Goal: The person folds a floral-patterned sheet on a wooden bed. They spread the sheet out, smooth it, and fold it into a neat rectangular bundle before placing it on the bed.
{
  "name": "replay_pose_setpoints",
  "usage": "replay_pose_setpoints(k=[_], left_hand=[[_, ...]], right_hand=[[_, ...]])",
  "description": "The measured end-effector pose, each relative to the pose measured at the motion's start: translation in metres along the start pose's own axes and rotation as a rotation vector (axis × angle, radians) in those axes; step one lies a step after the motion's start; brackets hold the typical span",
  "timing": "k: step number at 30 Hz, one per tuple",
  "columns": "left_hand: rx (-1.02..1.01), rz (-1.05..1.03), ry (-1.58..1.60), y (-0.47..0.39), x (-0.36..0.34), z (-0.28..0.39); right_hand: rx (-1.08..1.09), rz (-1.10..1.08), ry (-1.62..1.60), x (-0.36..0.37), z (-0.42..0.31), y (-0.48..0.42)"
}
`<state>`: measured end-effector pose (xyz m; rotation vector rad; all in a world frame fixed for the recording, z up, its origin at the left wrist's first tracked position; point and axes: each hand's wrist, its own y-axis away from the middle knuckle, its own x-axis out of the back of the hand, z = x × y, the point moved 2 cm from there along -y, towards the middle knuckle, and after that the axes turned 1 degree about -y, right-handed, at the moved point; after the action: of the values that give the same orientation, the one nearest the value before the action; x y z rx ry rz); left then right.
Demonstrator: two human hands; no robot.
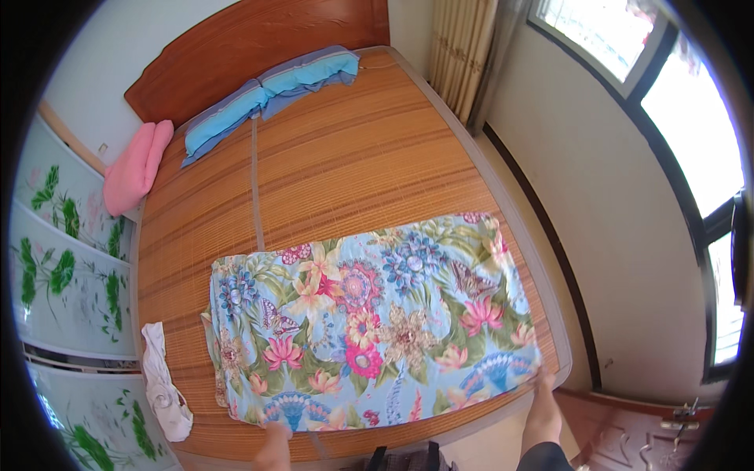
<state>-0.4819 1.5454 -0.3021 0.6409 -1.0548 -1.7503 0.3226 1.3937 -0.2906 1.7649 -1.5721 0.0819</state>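
A floral cloth (406,337) in light blue, folded into a broad rectangle, lies spread on the near part of the bed. Large flowers, leaves and butterflies are printed on it. At its near right corner, my right hand (544,382) grips the edge; the fingers are slightly blurred. My left hand (277,434) holds the near edge towards the left corner, with its fingertips partly hidden. Several layers show along the cloth's left side. Beneath it is a brown woven sleeping mat (353,171) with a grey border.
Two blue pillows (224,120) lie against the wooden headboard (265,35). A folded pink quilt (136,168) sits at the bed's far left corner. Crumpled white cloth (165,388) rests on the left edge, beside a wardrobe with leaf-patterned panels (70,282). A wooden door (642,430) stands at near right.
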Motion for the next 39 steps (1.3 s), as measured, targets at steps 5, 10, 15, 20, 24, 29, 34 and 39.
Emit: replay_pose_setpoints(k=[5,10,15,20,24,29,34,39], left_hand=[[-0.012,0.210,-0.343,0.049,-0.011,0.005],[0.141,-0.182,-0.013,0.019,-0.007,-0.008],[0.166,-0.119,-0.074,0.030,-0.027,-0.005],[0.120,-0.116,-0.089,0.005,-0.026,0.000],[0.082,-0.074,-0.064,0.000,-0.008,-0.003],[0.045,-0.047,-0.060,-0.007,0.004,-0.002],[0.030,-0.073,-0.057,-0.031,0.001,0.006],[-0.012,-0.122,-0.018,-0.042,0.021,0.015]], right_hand=[[0.455,-0.005,0.662,-0.041,-0.060,0.008],[0.542,-0.263,0.561,-0.124,-0.106,0.001],[0.693,-0.332,0.451,-0.219,-0.153,-0.020],[0.664,-0.359,0.248,-0.303,-0.222,-0.028],[0.032,-0.745,0.328,-0.354,-0.286,0.011],[-0.207,-1.010,0.098,-0.402,-0.299,-0.017],[0.451,-0.539,0.016,-0.405,-0.328,-0.055],[1.051,-0.111,0.666,-0.414,-0.353,-0.020]])
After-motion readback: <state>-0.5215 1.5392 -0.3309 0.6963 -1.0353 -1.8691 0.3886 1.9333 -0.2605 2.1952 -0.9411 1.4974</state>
